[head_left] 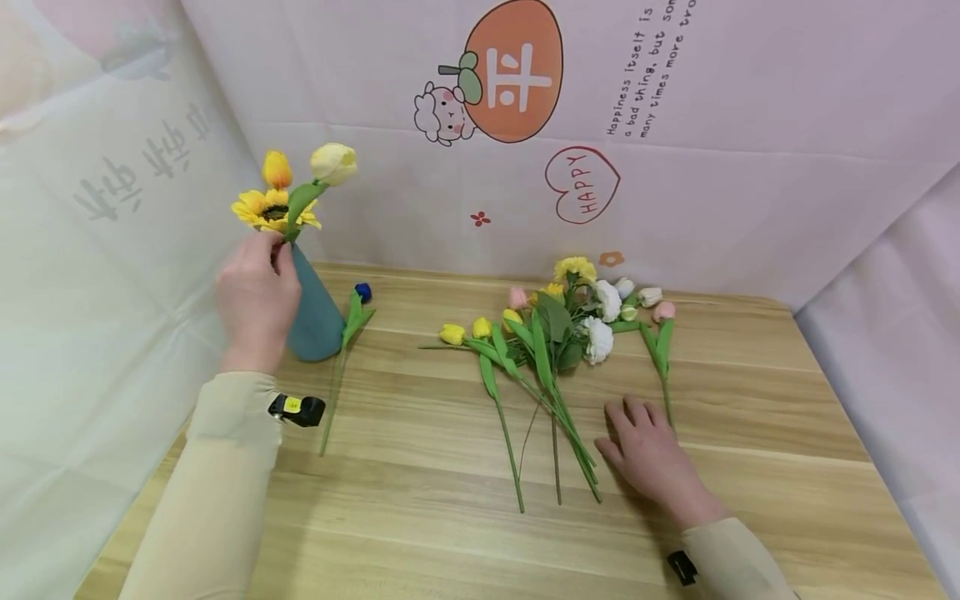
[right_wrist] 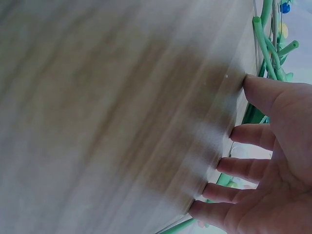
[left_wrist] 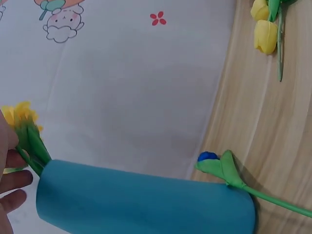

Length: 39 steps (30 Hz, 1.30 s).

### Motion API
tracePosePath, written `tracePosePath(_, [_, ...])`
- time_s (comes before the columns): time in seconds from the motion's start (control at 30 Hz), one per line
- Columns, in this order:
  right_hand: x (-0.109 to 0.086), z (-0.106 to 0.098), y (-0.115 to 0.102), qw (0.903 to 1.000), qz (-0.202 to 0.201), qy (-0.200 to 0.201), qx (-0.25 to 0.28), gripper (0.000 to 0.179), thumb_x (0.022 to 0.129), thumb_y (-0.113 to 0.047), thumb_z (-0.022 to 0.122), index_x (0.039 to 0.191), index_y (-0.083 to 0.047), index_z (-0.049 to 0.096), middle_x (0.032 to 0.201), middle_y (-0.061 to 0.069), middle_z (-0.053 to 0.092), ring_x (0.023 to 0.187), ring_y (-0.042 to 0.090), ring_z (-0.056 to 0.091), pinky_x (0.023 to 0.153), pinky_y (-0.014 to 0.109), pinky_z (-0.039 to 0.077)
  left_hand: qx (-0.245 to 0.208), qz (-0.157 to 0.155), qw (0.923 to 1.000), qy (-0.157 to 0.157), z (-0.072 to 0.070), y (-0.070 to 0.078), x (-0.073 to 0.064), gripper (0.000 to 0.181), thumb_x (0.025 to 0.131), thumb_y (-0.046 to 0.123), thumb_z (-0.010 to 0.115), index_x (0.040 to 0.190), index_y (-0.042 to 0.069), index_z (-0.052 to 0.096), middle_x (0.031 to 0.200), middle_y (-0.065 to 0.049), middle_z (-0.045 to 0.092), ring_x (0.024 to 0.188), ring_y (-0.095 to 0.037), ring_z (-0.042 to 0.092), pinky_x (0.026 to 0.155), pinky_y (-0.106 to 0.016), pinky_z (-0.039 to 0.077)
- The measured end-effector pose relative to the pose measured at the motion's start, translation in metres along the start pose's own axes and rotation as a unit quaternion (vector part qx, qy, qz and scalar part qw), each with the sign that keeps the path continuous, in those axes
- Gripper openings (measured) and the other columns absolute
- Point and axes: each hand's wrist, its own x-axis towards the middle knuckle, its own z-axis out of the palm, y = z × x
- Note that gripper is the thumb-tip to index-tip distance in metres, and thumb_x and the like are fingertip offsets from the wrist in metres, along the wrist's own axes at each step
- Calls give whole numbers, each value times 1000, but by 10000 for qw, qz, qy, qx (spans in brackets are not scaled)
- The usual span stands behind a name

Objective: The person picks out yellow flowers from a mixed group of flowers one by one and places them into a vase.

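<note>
A teal vase [head_left: 315,312] stands at the left of the table, holding a sunflower [head_left: 272,210], an orange-yellow tulip [head_left: 277,170] and a cream tulip [head_left: 333,164]. At its mouth my left hand [head_left: 258,296] pinches the cream tulip's green stem, just under the blooms. The left wrist view shows green leaves [left_wrist: 36,146] between those fingers and the vase rim. Palm down, my right hand [head_left: 651,454] rests on the table with fingers spread, between a pile of flowers and a pink tulip [head_left: 663,313]. In the right wrist view its fingertips [right_wrist: 237,131] touch the wood.
A blue flower [head_left: 363,292] lies beside the vase base, its stem pointing toward me. Mid-table is the pile, with yellow tulips [head_left: 452,334], white carnations [head_left: 598,340] and crossing green stems [head_left: 573,442]. Printed cloth [head_left: 420,200] hangs behind the table [head_left: 420,517].
</note>
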Motion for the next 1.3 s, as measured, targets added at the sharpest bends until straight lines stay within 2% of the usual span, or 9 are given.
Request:
tracePosePath(0.2, [0, 0, -1, 10000, 51, -58, 32, 56, 99, -29, 67, 141, 4, 52, 142, 36, 46, 129, 60, 42, 106, 70, 37, 223, -191, 9996, 8, 1, -16, -6, 26, 102, 12, 59, 102, -9, 73, 99, -28, 72, 96, -49, 58, 92, -61, 39])
tracePosePath(0.33, [0, 0, -1, 10000, 44, -75, 33, 56, 99, -29, 67, 142, 4, 52, 142, 36, 46, 129, 60, 42, 106, 70, 37, 313, -941, 9946, -320, -3, -18, -13, 40, 105, 27, 57, 117, -9, 69, 120, -29, 60, 117, -44, 43, 103, -54, 26])
tracePosePath(0.43, [0, 1, -1, 10000, 47, -85, 18, 56, 99, -29, 67, 142, 4, 52, 143, 36, 46, 129, 60, 42, 106, 70, 37, 244, -1729, 9831, -554, -3, -18, -23, 46, 105, 36, 54, 124, -5, 60, 124, -26, 48, 119, -41, 32, 102, -50, 22])
tracePosePath(0.5, [0, 1, -1, 10000, 50, -81, 19, 56, 99, -29, 67, 142, 4, 52, 143, 36, 46, 129, 60, 42, 106, 70, 37, 176, -1968, 9785, -588, -1, -19, -33, 43, 105, 36, 54, 120, -4, 55, 121, -26, 44, 117, -41, 30, 101, -50, 22])
tracePosePath(0.57, [0, 0, -1, 10000, 38, -74, 17, 56, 99, -29, 67, 142, 4, 52, 142, 36, 46, 129, 61, 42, 106, 70, 37, 145, -2009, 9772, -671, 5, -21, -44, 39, 105, 33, 54, 115, -4, 53, 119, -26, 45, 115, -42, 31, 100, -50, 25])
tracePosePath(0.73, [1, 1, 0, 10000, -4, 2, -11, 55, 99, -28, 68, 140, 5, 53, 141, 36, 47, 127, 60, 44, 105, 69, 38, 274, -1404, 9839, -1074, 23, -18, -71, 31, 103, 24, 55, 113, -5, 56, 114, -27, 50, 110, -45, 40, 94, -55, 34])
tracePosePath(0.9, [1, 1, 1, 9999, -67, 109, -54, 53, 98, -27, 69, 138, 5, 54, 138, 36, 49, 124, 59, 46, 103, 68, 40, 340, -698, 9776, -1955, 41, 6, -91, 38, 100, 21, 57, 128, -4, 57, 122, -26, 52, 112, -44, 46, 94, -55, 39])
tracePosePath(1.03, [1, 1, 1, 9999, -63, 106, -57, 54, 98, -27, 69, 138, 5, 54, 137, 36, 49, 124, 59, 46, 103, 68, 40, 160, -403, 9616, -2711, 57, 30, -105, 44, 100, 24, 61, 137, 2, 54, 131, -23, 51, 118, -43, 47, 100, -55, 42])
tracePosePath(1.3, [0, 2, 1, 9998, -110, 141, -79, 54, 97, -27, 70, 138, 5, 54, 137, 35, 49, 123, 59, 46, 103, 68, 40, -16, 212, 9152, -4025, 85, 81, -133, 55, 102, 41, 60, 150, 17, 49, 147, -15, 47, 133, -40, 45, 109, -59, 41])
